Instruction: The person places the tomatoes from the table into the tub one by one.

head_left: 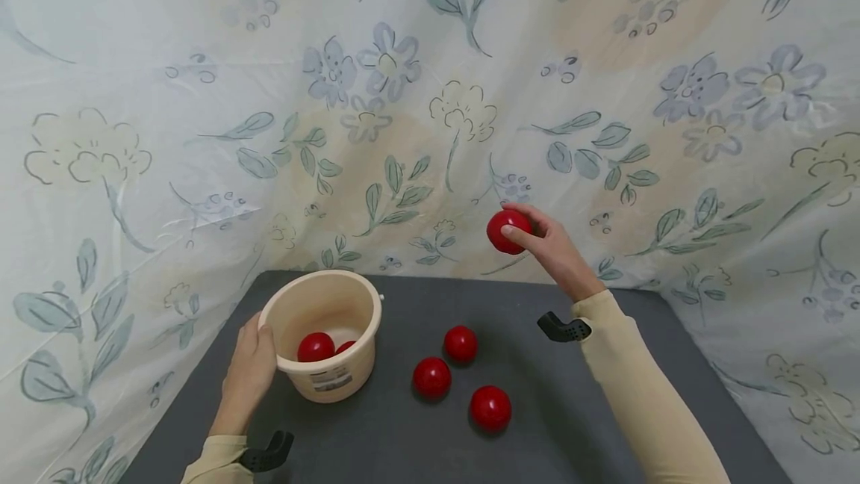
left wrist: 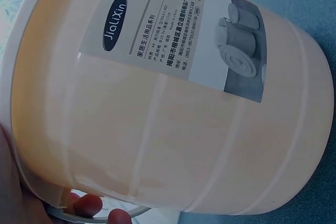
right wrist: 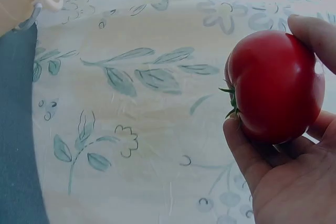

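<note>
My right hand (head_left: 547,241) grips a red tomato (head_left: 508,231) up in the air, above the far side of the table. In the right wrist view the thumb and fingers wrap the tomato (right wrist: 275,87), its green stem showing at the left. My left hand (head_left: 250,368) holds the rim of a cream plastic bucket (head_left: 343,387) that leans toward me. Fingertips (left wrist: 86,205) curl under the rim by the handle in the left wrist view. Inside the bucket lie a tomato (head_left: 316,347) and part of another.
Three tomatoes lie on the dark grey table (head_left: 376,439), right of the bucket: a far one (head_left: 460,344), a middle one (head_left: 432,378) and a near one (head_left: 490,408). Floral cloth (head_left: 416,133) hangs behind the table and along its sides.
</note>
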Action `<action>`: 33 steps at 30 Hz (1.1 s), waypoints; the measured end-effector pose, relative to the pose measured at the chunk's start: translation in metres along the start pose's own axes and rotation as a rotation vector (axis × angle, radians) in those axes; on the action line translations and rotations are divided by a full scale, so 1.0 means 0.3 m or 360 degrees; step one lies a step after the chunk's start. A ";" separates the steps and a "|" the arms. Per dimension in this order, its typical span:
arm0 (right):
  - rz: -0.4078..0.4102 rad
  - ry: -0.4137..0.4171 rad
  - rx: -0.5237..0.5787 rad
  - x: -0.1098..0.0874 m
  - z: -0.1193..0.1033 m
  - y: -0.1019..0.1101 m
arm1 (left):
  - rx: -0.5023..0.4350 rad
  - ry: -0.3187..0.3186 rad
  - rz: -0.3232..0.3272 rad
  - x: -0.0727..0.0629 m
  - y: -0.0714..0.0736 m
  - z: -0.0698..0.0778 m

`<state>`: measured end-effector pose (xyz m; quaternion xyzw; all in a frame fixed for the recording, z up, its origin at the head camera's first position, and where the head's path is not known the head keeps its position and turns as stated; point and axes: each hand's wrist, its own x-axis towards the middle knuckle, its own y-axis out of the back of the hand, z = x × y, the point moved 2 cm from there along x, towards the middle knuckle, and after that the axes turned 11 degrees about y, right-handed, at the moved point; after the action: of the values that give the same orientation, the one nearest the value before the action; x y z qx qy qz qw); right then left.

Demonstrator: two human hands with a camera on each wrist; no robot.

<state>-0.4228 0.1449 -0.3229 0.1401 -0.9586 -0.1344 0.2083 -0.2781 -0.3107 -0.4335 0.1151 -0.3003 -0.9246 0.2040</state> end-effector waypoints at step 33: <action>-0.0361 0.0129 0.0363 0.100 -0.071 -0.481 | -0.0036 0.0054 0.0057 0.003 -0.005 -0.001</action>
<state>-0.4088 -0.0025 -0.3390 0.2756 -0.9365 -0.0415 0.2130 -0.2791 -0.3102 -0.4348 0.1232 -0.2884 -0.9221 0.2269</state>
